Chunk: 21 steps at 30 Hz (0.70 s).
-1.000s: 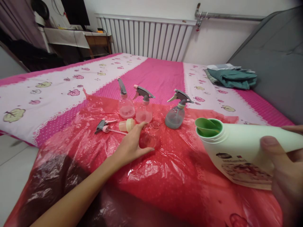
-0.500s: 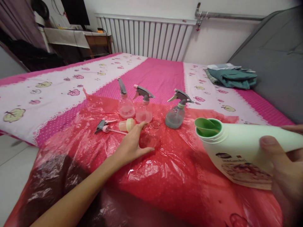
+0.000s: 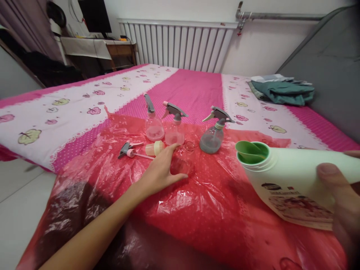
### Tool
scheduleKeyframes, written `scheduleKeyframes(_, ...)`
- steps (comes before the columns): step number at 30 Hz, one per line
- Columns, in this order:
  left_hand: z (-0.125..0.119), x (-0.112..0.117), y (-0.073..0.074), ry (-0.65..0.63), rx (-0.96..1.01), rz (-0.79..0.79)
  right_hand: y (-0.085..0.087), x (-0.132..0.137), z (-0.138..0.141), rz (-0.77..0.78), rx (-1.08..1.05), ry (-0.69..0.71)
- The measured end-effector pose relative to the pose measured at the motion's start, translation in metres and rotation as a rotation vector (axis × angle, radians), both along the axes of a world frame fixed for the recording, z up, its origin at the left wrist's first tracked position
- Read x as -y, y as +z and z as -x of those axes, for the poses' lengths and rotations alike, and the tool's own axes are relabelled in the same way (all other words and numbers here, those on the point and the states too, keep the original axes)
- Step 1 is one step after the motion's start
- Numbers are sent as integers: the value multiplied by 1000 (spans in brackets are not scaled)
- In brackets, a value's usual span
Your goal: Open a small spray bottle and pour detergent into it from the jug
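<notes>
My left hand [image 3: 165, 167] is wrapped round the side of a clear spray bottle body [image 3: 184, 163], which stands upright with its neck uncovered. A large pale green detergent bottle [image 3: 298, 165] lies tilted on its side in my right hand [image 3: 340, 198]; its green spout points left, apart from the clear bottle. Left of my left hand lie a small bottle with a cream cap [image 3: 154, 148] and a loose grey-and-pink spray head [image 3: 129, 150] with its tube. Behind stand two pink-tinted spray bottles [image 3: 154, 129] and a spray bottle with greyish liquid [image 3: 212, 138], their spray heads fitted.
A red plastic sheet [image 3: 197, 213] covers the near part of the bed [image 3: 197, 90]. Folded clothes [image 3: 284, 90] lie at the back right beside a grey headboard [image 3: 329, 56]. A radiator [image 3: 180, 45] and a desk with a monitor [image 3: 95, 17] stand behind.
The whole scene has shifted slightly right in view as the head turned. Both hands keep their holds, and the bottles stay where they were.
</notes>
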<state>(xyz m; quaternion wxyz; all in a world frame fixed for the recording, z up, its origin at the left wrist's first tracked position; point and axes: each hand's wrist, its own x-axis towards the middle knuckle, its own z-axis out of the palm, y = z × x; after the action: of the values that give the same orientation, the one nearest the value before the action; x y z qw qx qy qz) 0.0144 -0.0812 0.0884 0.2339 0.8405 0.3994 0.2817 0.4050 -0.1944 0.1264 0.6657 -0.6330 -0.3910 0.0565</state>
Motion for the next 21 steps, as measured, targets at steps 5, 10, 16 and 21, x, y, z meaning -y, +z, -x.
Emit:
scheduleKeyframes(5, 3, -2, 7, -32, -12, -11, 1, -1, 2, -11, -6, -33)
scheduleKeyframes(10, 9, -2, 17, -33, -34, -19, 3, 1, 4, 19, -18, -30)
scheduleKeyframes(16, 12, 0, 27, -32, -74, 11, 0, 2, 2, 21, 22, -42)
scheduleKeyframes(21, 11, 1, 33, -50, -107, 2, -3, 1, 0, 22, 19, -31)
